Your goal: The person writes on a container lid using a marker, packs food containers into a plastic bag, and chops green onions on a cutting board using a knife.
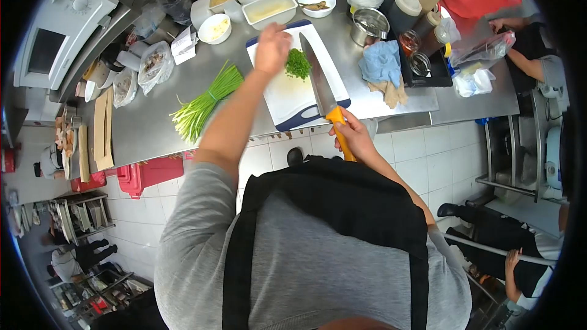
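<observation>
My right hand [355, 135] is closed around the yellow handle [340, 129] of a large knife. Its blade [319, 76] lies over the white cutting board [278, 104], pointing away from me. Left of the blade sits a small pile of chopped green herbs [298, 64]. Over the board's upper left part is my left hand [273, 47], blurred by motion, with its fingers smeared; whether it holds anything does not show. A tied bundle of long green stalks [208, 102] lies on the steel counter, left of the board.
Behind the board stand food containers [269, 9], a white bowl [214, 29] and another bowl with brown pieces [317, 2]. To the right are a metal pot [370, 26], a blue cloth [381, 63] and bottles [405, 9]. Other people are at both sides.
</observation>
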Demonstrator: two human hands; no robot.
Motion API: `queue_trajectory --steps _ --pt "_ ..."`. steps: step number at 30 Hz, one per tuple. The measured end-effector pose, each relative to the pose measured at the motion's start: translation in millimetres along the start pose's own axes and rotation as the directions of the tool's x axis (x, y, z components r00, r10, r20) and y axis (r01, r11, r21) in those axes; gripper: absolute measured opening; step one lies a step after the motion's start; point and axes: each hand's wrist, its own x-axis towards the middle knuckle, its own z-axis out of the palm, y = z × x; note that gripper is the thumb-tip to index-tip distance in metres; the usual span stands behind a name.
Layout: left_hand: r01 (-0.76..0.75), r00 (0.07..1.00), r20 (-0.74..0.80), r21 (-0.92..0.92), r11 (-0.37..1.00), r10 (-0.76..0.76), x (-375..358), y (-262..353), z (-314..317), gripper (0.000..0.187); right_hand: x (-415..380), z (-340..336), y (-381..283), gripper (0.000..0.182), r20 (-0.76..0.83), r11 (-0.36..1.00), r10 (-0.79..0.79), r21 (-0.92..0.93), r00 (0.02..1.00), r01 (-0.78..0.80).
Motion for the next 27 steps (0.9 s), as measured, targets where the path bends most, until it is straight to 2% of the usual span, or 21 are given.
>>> queue_trajectory --steps 1,3,6,9,12,15,18,21,24,25,27 --pt "0.000 1.000 0.021 -0.033 0.999 0.001 13.9 -4.9 -16.7 0.011 -1.2 -1.1 -0.1 0.049 -0.001 1.000 0.003 -0.013 1.000 -0.003" --pt "-0.069 0.997 0.048 0.149 0.986 0.062 31.5 -25.7 -35.8 0.017 -1.8 -3.2 -5.3 0.049 0.000 0.999 -0.001 -0.045 1.000 0.001" --pt "-0.117 0.973 0.223 0.285 0.951 0.053 49.4 -43.8 -62.7 0.020 -3.2 -6.4 -8.3 0.049 -0.001 0.998 0.007 -0.067 1.000 -0.007" --pt "-0.163 0.948 0.319 0.452 0.877 0.011 56.4 -62.9 -64.5 0.022 -7.2 -7.6 -15.1 0.050 -0.018 0.995 0.035 -0.094 0.999 -0.037" --pt "-0.220 0.922 0.385 0.473 0.853 0.024 57.6 -72.0 -58.2 0.018 -8.5 -7.2 -15.9 0.051 -0.019 0.996 0.042 -0.079 0.999 -0.043" --pt "-0.251 0.921 0.380 0.424 0.870 0.080 56.8 -66.0 -57.4 0.010 -7.6 -9.4 -14.9 0.051 0.001 0.997 0.032 -0.074 0.999 -0.032" --pt "-0.285 0.939 0.303 0.413 0.865 0.164 55.1 -47.4 -62.9 0.011 -4.5 -12.3 -9.6 0.051 -0.003 0.997 0.028 -0.075 1.000 -0.028" --pt "-0.209 0.953 0.298 0.521 0.827 0.053 45.9 -21.1 -68.1 0.017 -4.5 -10.9 -11.6 0.049 -0.003 0.997 0.025 -0.075 1.000 -0.026" --pt "-0.037 0.979 0.194 0.494 0.869 -0.068 28.3 -7.8 -64.2 0.021 -3.2 -11.6 -11.2 0.050 0.015 0.998 0.022 -0.059 1.000 -0.022" --pt "-0.005 0.968 0.220 0.505 0.863 -0.123 25.9 -4.2 -66.9 0.021 -1.9 -12.2 -9.9 0.051 0.020 0.998 0.023 -0.059 1.000 -0.022" --pt "0.046 0.998 0.026 0.430 0.901 -0.063 18.4 11.5 -71.9 0.023 1.8 -14.7 -7.9 0.052 0.028 0.998 0.022 -0.062 0.999 -0.020"
